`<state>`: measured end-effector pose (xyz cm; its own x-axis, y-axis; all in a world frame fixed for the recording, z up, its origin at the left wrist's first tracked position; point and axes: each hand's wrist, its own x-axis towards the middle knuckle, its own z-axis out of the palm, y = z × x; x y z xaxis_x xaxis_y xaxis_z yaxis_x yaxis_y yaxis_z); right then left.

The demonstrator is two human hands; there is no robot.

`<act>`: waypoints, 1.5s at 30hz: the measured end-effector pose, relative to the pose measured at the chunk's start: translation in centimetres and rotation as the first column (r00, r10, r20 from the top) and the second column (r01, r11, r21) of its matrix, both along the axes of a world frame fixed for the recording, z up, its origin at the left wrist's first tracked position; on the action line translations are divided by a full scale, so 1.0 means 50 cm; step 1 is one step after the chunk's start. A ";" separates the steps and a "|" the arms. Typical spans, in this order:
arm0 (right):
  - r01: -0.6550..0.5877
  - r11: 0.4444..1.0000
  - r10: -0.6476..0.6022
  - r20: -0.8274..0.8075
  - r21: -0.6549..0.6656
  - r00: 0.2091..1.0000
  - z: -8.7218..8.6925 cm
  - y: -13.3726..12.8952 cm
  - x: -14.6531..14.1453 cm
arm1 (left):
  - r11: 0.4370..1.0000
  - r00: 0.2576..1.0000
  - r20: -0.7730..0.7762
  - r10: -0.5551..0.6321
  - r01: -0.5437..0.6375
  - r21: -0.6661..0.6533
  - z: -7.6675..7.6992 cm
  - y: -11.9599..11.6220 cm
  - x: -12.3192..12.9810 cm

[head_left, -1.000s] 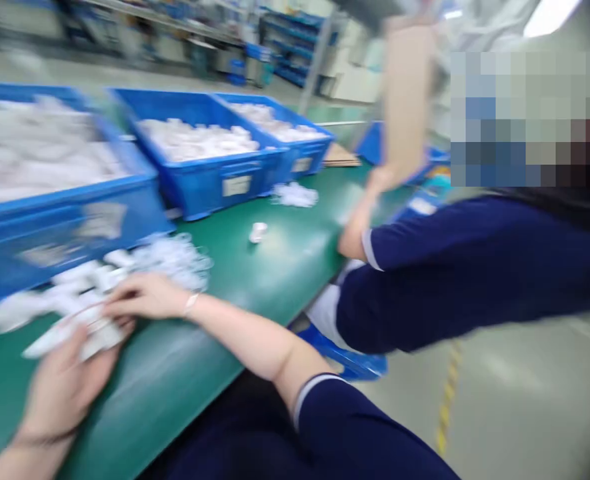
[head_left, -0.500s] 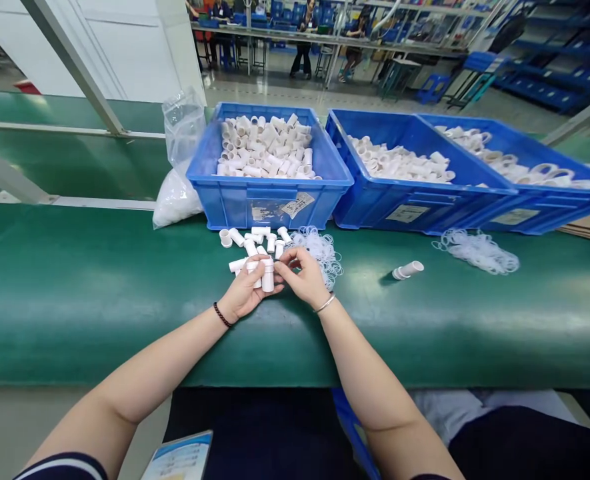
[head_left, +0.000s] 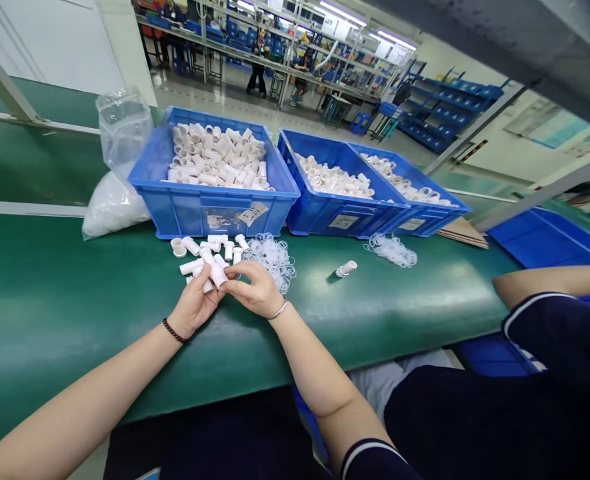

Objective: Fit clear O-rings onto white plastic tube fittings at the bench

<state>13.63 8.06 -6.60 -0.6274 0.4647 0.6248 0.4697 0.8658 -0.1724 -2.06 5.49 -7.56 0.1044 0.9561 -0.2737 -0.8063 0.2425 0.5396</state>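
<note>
My left hand [head_left: 195, 305] is closed around a white plastic pipe fitting [head_left: 218, 275], which tilts down toward the right. Another white piece shows beneath it, partly hidden by the fingers. At the fitting's lower right end, my right hand [head_left: 255, 291] pinches with thumb and fingers. Whether a thin ring is also in that pinch is too small to tell. Loose white fittings [head_left: 191, 246] lie on the green table just beyond my hands. A heap of thin clear rings [head_left: 273, 259] sits beside them, behind my right hand.
Three blue bins, a left bin [head_left: 175, 210], a middle bin [head_left: 315, 217] and a right bin [head_left: 427, 223], hold white parts. A single fitting [head_left: 346, 269] and a second ring heap [head_left: 392, 251] lie rightward. A clear bag [head_left: 115, 207] stands left. A co-worker's arm [head_left: 549, 281] reaches in at right.
The view has swung right, bringing the co-worker's arm into sight. The held fitting has gone from upright to tilted, and my right fingers have moved onto its lower end.
</note>
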 end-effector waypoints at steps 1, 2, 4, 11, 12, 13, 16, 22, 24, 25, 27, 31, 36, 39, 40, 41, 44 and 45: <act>-0.006 1.000 0.006 -0.006 0.013 1.000 -0.001 0.000 0.001 | 1.000 1.000 0.000 -0.010 0.010 0.007 0.001 -0.002 0.001; -0.012 0.999 0.013 -0.016 0.030 1.000 -0.003 0.001 0.001 | 1.000 1.000 0.000 -0.023 0.023 0.012 0.001 -0.004 0.003; -0.005 0.999 0.006 -0.039 0.049 0.999 -0.007 0.003 0.000 | 0.999 0.999 0.006 -0.034 0.034 0.027 0.001 -0.006 0.006; 0.333 0.942 -0.322 -0.165 0.047 0.932 0.020 0.037 0.072 | 0.977 0.929 -0.340 -0.150 0.191 0.093 -0.009 -0.018 0.013; 0.466 0.883 -0.449 -0.206 0.043 0.869 0.026 0.048 0.101 | 0.971 0.887 -0.438 -0.146 0.214 0.110 -0.011 -0.021 0.012; 0.594 0.804 -0.572 -0.231 0.034 0.787 0.028 0.059 0.132 | 0.963 0.840 -0.524 -0.140 0.239 0.127 -0.013 -0.023 0.012; 0.854 0.518 -0.851 -0.139 -0.055 0.507 0.021 0.084 0.222 | 0.926 0.726 -0.669 -0.161 0.345 0.152 -0.017 -0.027 0.009; 0.964 0.160 -0.974 0.122 -0.213 0.189 0.007 0.076 0.293 | 0.899 0.759 -0.610 -0.228 0.405 0.168 -0.026 -0.023 0.005; 0.964 0.187 -0.980 0.036 -0.191 0.197 0.013 0.076 0.280 | 0.893 0.774 -0.585 -0.242 0.414 0.177 -0.030 -0.021 0.005; 0.955 0.243 -0.970 -0.022 -0.168 0.243 0.016 0.077 0.266 | 0.888 0.766 -0.596 -0.242 0.423 0.182 -0.033 -0.020 0.005; 0.889 0.443 -0.895 -0.101 -0.115 0.433 0.015 0.080 0.222 | 0.874 0.732 -0.643 -0.227 0.444 0.196 -0.037 -0.020 0.006; 0.551 0.829 -0.551 0.033 -0.093 0.834 -0.015 0.075 0.097 | 0.846 0.651 -0.732 -0.199 0.492 0.208 -0.045 -0.020 0.009; 0.452 0.877 -0.423 0.180 -0.163 0.888 -0.049 0.066 0.007 | 0.835 0.639 -0.749 -0.176 0.500 0.230 -0.049 -0.021 0.013; 0.442 0.880 -0.426 0.121 -0.173 0.896 -0.050 0.065 0.011 | 0.843 0.636 -0.755 -0.160 0.485 0.230 -0.053 -0.019 0.013; 0.430 0.885 -0.422 0.083 -0.178 0.903 -0.048 0.065 0.017 | 0.849 0.631 -0.760 -0.154 0.478 0.225 -0.055 -0.019 0.012; 0.416 0.890 -0.416 0.037 -0.186 0.908 -0.045 0.064 0.023 | 0.856 0.623 -0.768 -0.145 0.469 0.219 -0.056 -0.019 0.011; 0.353 0.904 -0.383 -0.092 -0.241 0.919 -0.039 0.062 0.032 | 0.857 0.568 -0.812 -0.135 0.479 0.192 -0.056 -0.020 0.009; 0.328 0.910 -0.364 -0.109 -0.256 0.925 -0.038 0.062 0.031 | 0.849 0.542 -0.831 -0.129 0.494 0.190 -0.055 -0.021 0.008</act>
